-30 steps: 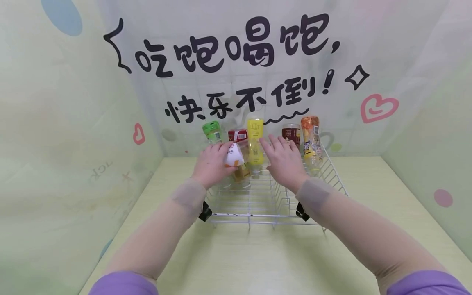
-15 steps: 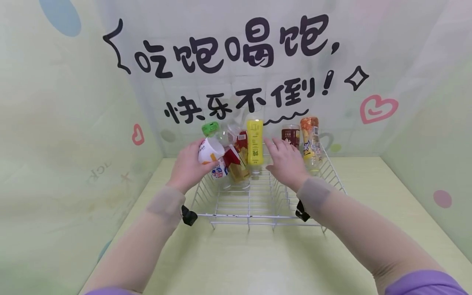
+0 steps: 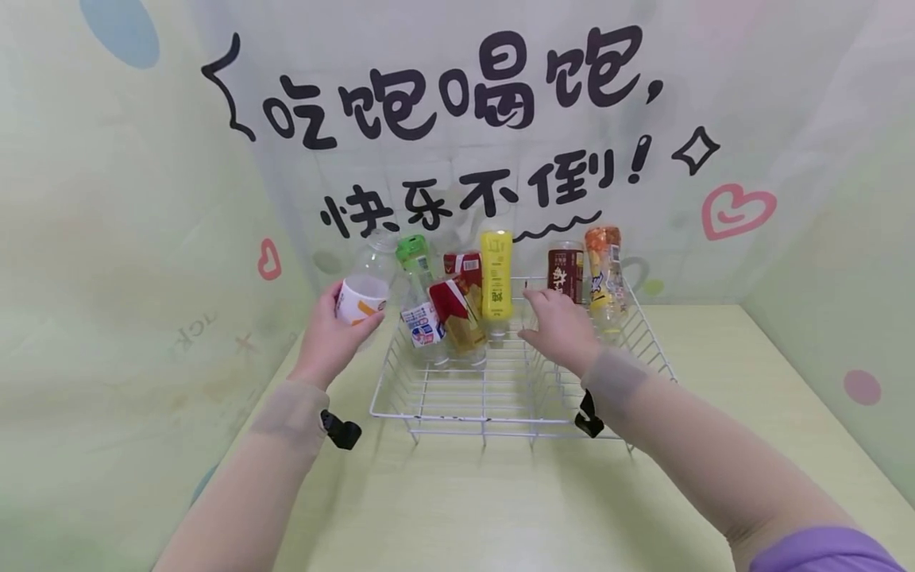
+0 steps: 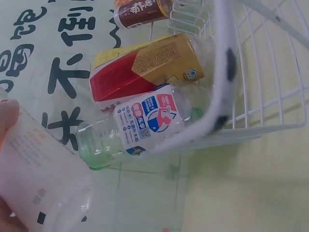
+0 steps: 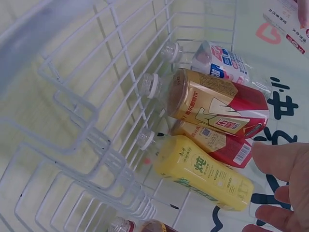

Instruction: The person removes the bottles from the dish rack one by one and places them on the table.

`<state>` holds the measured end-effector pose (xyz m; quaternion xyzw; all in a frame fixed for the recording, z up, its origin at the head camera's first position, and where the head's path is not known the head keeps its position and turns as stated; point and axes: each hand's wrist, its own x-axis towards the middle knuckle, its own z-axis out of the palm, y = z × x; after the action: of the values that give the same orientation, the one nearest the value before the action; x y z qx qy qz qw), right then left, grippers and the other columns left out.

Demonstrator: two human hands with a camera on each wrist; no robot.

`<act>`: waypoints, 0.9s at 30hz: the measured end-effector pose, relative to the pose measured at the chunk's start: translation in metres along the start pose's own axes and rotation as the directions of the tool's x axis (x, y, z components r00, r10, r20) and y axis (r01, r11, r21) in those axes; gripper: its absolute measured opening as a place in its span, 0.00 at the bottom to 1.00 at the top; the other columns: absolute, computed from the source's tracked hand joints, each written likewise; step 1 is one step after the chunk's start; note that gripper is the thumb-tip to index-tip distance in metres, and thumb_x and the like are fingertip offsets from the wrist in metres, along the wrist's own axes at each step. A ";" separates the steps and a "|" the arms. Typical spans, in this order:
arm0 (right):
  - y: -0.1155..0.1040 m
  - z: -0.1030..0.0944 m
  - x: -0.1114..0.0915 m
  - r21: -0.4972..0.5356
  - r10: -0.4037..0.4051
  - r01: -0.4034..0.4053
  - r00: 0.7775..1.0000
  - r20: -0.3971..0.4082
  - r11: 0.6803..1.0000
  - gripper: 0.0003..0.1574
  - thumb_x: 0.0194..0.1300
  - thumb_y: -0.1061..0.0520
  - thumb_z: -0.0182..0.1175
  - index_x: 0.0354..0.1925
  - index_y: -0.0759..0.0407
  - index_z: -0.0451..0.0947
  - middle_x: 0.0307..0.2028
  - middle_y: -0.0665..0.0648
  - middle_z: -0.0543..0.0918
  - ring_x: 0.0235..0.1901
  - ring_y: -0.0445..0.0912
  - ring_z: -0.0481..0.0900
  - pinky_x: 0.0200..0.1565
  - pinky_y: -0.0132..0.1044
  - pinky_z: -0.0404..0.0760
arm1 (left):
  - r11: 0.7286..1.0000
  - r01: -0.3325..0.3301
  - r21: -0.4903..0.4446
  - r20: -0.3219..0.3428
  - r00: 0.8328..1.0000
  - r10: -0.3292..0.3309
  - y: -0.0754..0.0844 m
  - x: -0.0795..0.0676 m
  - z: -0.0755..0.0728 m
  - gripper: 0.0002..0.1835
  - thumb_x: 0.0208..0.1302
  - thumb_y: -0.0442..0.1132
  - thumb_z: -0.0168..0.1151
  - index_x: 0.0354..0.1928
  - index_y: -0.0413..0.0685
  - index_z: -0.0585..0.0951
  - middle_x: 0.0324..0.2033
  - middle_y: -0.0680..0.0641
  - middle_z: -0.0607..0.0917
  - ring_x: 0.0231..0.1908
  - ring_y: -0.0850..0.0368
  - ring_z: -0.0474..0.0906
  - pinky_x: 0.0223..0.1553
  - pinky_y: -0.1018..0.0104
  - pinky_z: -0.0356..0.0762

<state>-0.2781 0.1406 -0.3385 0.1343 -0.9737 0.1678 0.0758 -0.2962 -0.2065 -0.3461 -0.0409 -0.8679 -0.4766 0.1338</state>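
Your left hand (image 3: 322, 340): fingers and thumb wrapped round white-labelled bottle (image 3: 362, 300), held up just left of wire rack (image 3: 457, 418). Bottle's long axis near upright in head view, clear end pointing up, leaning slightly right; cannot tell which end is neck.

Your right hand (image 3: 562, 327): fingers relaxed, slightly bent, thumb apart, at rack between yellow bottle (image 3: 496, 274) and brown bottle (image 3: 567, 270).

In rack, leftmost: green bottle (image 3: 423, 322), then two red bottles (image 3: 457, 312). Rightmost: orange bottle (image 3: 604, 278). Behind: lettered wall (image 3: 715, 79).

Seven bottles (image 3: 362, 298), one white wire rack (image 3: 457, 418)
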 end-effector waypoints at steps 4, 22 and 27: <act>0.006 0.002 -0.008 0.044 0.017 -0.018 1.000 0.022 0.999 0.45 0.62 0.49 0.66 0.70 0.61 0.59 0.65 0.65 0.68 0.63 0.60 0.66 0.63 0.56 0.66 | 0.994 0.054 -0.096 -0.035 0.998 -0.058 -0.014 -0.004 -0.006 0.49 0.56 0.55 0.70 0.72 0.45 0.54 0.61 0.40 0.68 0.56 0.44 0.68 0.56 0.46 0.72; 0.065 -0.022 -0.073 0.175 0.086 -0.095 0.995 0.059 0.980 0.48 0.64 0.43 0.62 0.72 0.63 0.54 0.69 0.68 0.60 0.67 0.66 0.56 0.64 0.63 0.58 | 0.960 0.194 -0.203 -0.078 0.974 -0.213 -0.061 -0.021 -0.014 0.51 0.57 0.51 0.69 0.72 0.43 0.48 0.66 0.39 0.61 0.64 0.45 0.59 0.65 0.50 0.63; 0.082 -0.026 -0.092 0.193 0.121 -0.128 0.991 0.048 0.973 0.50 0.65 0.41 0.60 0.71 0.67 0.54 0.68 0.71 0.61 0.66 0.68 0.57 0.62 0.65 0.58 | 0.966 0.207 -0.152 -0.078 0.972 -0.220 -0.077 -0.021 -0.015 0.52 0.56 0.52 0.70 0.73 0.43 0.48 0.65 0.38 0.63 0.64 0.44 0.60 0.64 0.48 0.64</act>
<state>-0.2112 0.2461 -0.3573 0.0828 -0.9602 0.2647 0.0340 -0.2888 -0.2591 -0.4069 0.0659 -0.8236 -0.5507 0.1191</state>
